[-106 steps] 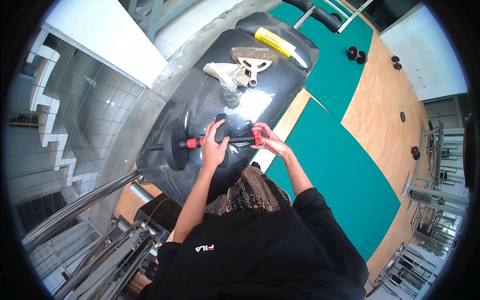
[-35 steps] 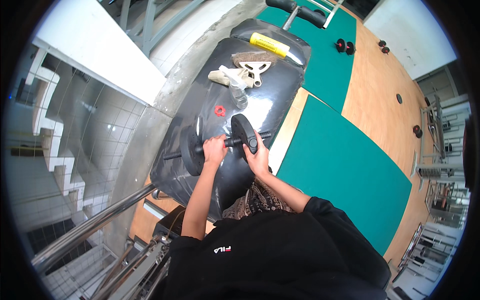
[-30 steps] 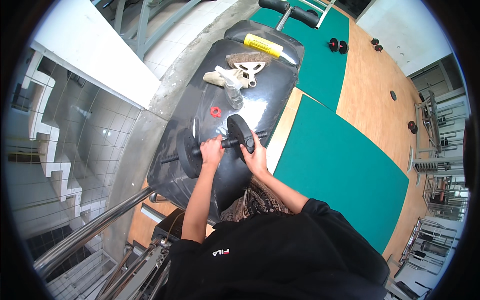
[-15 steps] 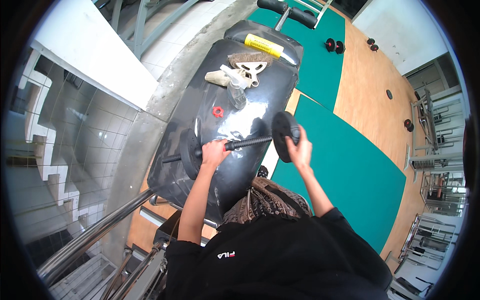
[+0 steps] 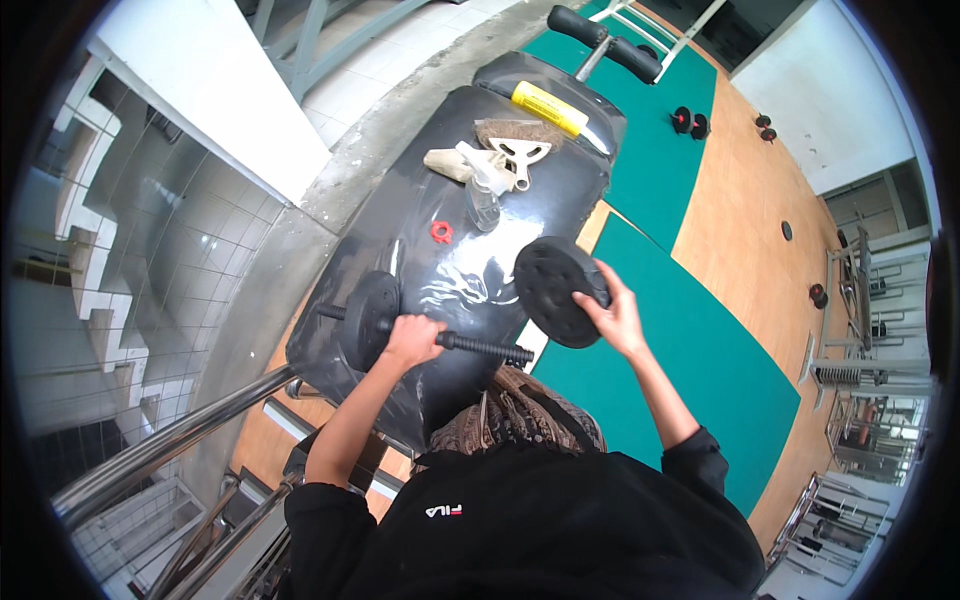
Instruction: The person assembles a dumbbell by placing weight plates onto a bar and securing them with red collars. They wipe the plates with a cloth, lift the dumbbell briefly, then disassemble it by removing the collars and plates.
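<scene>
My left hand (image 5: 413, 340) is closed around the grip of a black dumbbell bar (image 5: 485, 347). The bar's bare threaded end points right, toward my lap. On its other end sits a round black weight plate (image 5: 370, 318), left of my hand. A second black weight plate (image 5: 552, 290) is in my right hand (image 5: 615, 318), fingers behind its rim and thumb on its face. This plate is apart from the bar, held up beyond its threaded tip. A red star-shaped collar nut (image 5: 441, 232) lies on the black padded bench (image 5: 400, 225).
Farther up the bench are a clear spray bottle (image 5: 483, 208), a beige cloth-like item (image 5: 447, 164), a white-handled brush (image 5: 520, 135) and a yellow cylinder (image 5: 550, 107). Green mat (image 5: 680, 350) covers the floor at right. Small dumbbells (image 5: 690, 123) lie beyond; a metal rail (image 5: 170, 445) runs lower left.
My right hand has drawn the plate away from the bar's tip and turned its face more toward me. My left hand and the bar have shifted slightly left and nearer, with the bar's threaded end lower.
</scene>
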`<state>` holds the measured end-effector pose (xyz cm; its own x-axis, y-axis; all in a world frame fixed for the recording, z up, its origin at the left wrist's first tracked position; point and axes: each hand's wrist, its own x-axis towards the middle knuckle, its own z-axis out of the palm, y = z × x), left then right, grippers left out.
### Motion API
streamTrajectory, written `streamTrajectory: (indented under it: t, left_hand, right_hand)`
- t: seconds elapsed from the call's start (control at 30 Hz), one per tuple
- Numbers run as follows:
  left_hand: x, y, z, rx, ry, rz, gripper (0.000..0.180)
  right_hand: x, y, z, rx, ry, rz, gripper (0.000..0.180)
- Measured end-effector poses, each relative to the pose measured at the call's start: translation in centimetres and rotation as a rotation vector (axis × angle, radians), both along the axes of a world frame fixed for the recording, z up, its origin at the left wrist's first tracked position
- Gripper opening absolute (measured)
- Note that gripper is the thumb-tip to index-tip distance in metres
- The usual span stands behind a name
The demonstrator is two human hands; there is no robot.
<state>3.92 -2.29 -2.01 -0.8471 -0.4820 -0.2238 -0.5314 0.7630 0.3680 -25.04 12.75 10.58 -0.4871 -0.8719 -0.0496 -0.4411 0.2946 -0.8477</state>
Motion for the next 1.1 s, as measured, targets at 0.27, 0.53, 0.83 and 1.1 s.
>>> streamTrajectory:
  t: [0.27,0.53,0.83,1.1]
  left_hand:
    - [0.6,1.6,0.0,-0.034,-0.036,-0.069,0.028]
    - [1.1,1.9,0.3,-0.018,0.013,-0.062,0.026]
    - [0.1,2.1,-0.9,-0.033,0.023,-0.059,0.025]
    - [-1.4,2.5,-3.0,0.051,-0.093,-0.011,0.023]
  right_hand:
    - [6.1,-7.3,-11.0,-0.03,-0.646,-0.187,0.063]
    - [9.5,-6.2,-17.6,-0.119,-1.166,-0.492,0.074]
    - [9.0,-10.5,-19.5,0.288,-0.24,-0.427,0.075]
    - [10.3,-5.8,-14.5,0.163,0.068,0.629,0.088]
